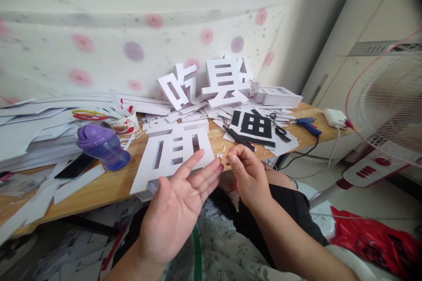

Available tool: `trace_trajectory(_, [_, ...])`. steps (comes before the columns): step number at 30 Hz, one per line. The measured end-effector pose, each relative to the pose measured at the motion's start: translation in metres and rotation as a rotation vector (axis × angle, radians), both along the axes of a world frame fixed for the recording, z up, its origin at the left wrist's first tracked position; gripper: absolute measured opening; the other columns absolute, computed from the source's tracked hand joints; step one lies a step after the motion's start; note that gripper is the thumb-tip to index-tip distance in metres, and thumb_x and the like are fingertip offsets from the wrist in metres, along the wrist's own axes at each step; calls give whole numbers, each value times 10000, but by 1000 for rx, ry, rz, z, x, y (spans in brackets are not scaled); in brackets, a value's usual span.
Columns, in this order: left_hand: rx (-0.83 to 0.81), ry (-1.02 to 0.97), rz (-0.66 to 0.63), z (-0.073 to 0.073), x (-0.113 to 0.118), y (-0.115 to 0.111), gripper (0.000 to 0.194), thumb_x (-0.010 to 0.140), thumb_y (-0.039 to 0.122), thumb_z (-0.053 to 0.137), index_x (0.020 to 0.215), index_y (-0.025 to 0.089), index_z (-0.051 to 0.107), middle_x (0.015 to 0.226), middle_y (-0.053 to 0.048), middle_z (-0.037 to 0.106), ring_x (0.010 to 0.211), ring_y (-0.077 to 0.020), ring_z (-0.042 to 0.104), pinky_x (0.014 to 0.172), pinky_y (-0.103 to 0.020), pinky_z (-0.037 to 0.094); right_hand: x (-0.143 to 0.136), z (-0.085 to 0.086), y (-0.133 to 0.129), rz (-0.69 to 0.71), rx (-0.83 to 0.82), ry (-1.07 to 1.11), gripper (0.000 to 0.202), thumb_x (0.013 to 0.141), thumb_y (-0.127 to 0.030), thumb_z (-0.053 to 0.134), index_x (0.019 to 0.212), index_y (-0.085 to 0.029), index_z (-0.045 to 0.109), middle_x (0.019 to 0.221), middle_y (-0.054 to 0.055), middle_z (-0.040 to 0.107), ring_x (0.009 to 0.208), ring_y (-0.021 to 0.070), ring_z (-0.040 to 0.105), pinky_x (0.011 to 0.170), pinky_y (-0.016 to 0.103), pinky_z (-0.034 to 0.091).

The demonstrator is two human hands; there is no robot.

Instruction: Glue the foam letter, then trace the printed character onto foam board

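Observation:
My left hand is held palm up with its fingers spread, and nothing lies in it. Close to its fingertips, my right hand is closed in a pinch; whatever it holds, if anything, is too small to name. Behind my left hand, a large white cut-out character lies on the wooden table. Small white scraps lie near my fingertips. Beyond my right hand rests a black piece with square openings, on white sheets.
White characters stand at the back. A purple bottle, a phone and a paper cup are left. Scissors, a blue glue gun and a fan are right.

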State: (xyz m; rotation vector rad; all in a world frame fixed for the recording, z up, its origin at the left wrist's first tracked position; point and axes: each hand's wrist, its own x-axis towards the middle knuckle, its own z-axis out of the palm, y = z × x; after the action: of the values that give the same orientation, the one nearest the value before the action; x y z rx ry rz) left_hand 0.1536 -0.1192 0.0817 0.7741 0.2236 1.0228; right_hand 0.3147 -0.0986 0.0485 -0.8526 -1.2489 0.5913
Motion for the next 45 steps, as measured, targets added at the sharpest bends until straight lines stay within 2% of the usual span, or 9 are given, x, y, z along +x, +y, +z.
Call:
trace_trajectory(4, [-15,-8,3,0,0,0,797,844,666,434,1424,124,367,1349,-204,525,1356,-333,339,1152,-508,132,1,4,0,-111,119,-84,69,877,-180,575,851,-222,623,809,9,588,776,147,557,719,288,446])
trace_trajectory(8, [-6,-7,-2,1,-1,0,797,848,653,444,1435,121,348,1351,-198,525,1364,-322,328,1158,-489,121,0,9,-2,-142,227,-245,175,838,-94,594,919,-224,681,850,27,573,795,150,580,703,284,470])
trace_trajectory(12, [-15,-25,-11,2,-2,-1,836,842,676,419,1453,116,307,1362,-205,511,1370,-325,313,1159,-496,100,1,9,-4,-237,310,-392,179,832,-68,576,910,-206,661,815,22,505,753,149,539,647,284,459])
trace_trajectory(17, [-72,-97,-64,4,-2,-2,898,832,748,273,1455,101,301,1361,-212,509,1369,-327,316,1160,-512,64,-2,2,-6,-351,384,-483,178,841,-66,558,939,-210,593,825,23,480,759,157,512,652,300,451])
trace_trajectory(29, [-32,-168,-94,7,-7,2,953,803,792,213,1421,83,368,1424,-219,429,1397,-311,255,1168,-475,12,-8,4,-16,-169,314,-395,143,846,-88,521,896,-217,556,806,24,492,755,167,506,668,324,449])
trace_trajectory(32, [32,-70,-40,6,-7,1,890,833,760,225,1406,103,405,1410,-198,458,1388,-321,278,1165,-498,51,-6,10,-19,-19,304,-266,136,844,-95,531,885,-220,566,794,18,538,747,162,534,680,326,460])
trace_trajectory(36, [255,201,69,0,-9,-3,750,868,685,340,1367,142,479,1445,-128,438,1397,-312,257,1176,-442,99,0,19,-20,226,312,-256,97,825,-123,601,858,-214,604,771,19,577,743,162,573,669,325,488])
trace_trajectory(40, [392,383,147,-4,-13,-6,750,857,684,368,1377,153,471,1481,-95,391,1416,-314,201,1184,-411,99,2,19,-19,181,307,-297,107,784,-129,669,781,-215,606,720,8,578,685,153,566,612,305,478])
trace_trajectory(45, [534,601,259,-2,-15,-9,705,847,645,446,1378,183,473,1492,-70,376,1419,-327,181,1187,-408,76,2,16,-18,80,297,-253,164,808,-80,605,887,-219,640,787,26,611,729,159,587,648,317,491])
